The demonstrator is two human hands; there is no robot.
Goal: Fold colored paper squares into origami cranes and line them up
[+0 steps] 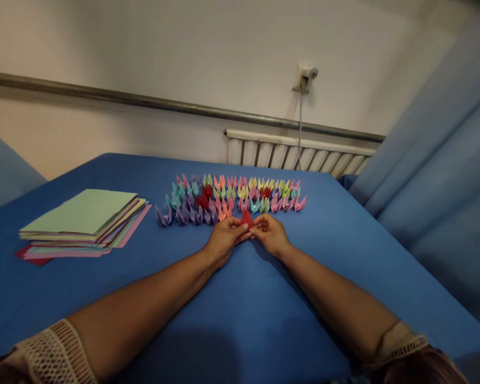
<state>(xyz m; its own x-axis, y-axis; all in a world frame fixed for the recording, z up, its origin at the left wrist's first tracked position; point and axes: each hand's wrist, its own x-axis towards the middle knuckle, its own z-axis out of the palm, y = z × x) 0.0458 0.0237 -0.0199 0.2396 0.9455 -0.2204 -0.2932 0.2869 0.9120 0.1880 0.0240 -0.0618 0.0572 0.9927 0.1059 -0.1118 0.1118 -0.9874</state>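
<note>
My left hand [224, 238] and my right hand [270, 233] meet at the middle of the blue table [244, 314]. Both pinch a small red folded paper piece [247, 218] that stands up between the fingertips. Just beyond it lie several rows of small folded paper pieces [232, 198] in purple, teal, red, pink, yellow and green. My forearms stretch across the table toward them.
A stack of coloured paper sheets [84, 224], green on top, lies at the left of the table. Behind the table are a white wall, a metal rail [144, 100], a radiator [300, 152] and a wall socket with a cable [304, 80]. Blue curtain [444, 160] hangs at right.
</note>
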